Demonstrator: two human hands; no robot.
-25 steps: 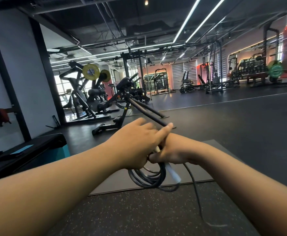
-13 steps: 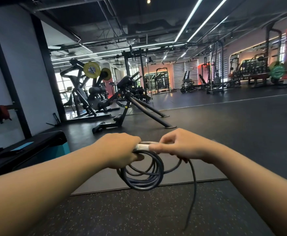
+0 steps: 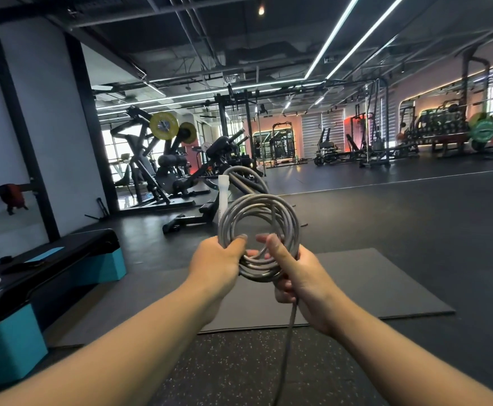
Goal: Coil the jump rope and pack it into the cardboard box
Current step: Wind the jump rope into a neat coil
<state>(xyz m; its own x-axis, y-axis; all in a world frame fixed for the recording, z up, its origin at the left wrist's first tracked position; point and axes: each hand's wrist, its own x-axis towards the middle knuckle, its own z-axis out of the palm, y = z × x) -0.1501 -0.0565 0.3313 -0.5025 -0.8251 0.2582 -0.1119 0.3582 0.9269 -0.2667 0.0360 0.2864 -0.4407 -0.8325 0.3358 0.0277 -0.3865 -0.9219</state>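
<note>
jump rope grey, coiled upright, both hands' fingers clamped on it, tail dangling

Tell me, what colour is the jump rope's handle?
White. The handle sticks up beside the grey coil in the head view.

Loose tail of the jump rope is running down out of the bottom edge; its far end and second handle are lying outside the view. White handle is standing behind the coil, lower part covered by the loops. Left hand and right hand are covering the coil's lower arc; fingertips are hiding behind the rope. Teal step platform is being cropped at the left edge. Distant machines are blurring together.
</note>
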